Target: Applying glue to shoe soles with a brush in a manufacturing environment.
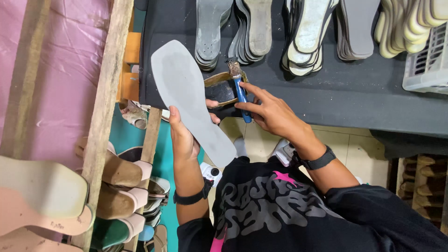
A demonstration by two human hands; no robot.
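Observation:
My left hand [183, 135] holds a flat grey shoe insole [189, 98] from beneath, toe end pointing up and away. My right hand [270, 112] grips the blue handle of a small brush [239, 88], whose dirty bristles rest at the rim of a dark glue tin [223, 91]. The tin sits at the near edge of the dark work table [354, 93], just right of the insole. Both wrists wear black bands.
Stacks of grey and cream insoles [303, 37] line the back of the table. A white plastic basket [429, 60] is at the far right. A wooden rack [105, 121] with pink sandal soles and wedge heels [123, 186] stands at the left.

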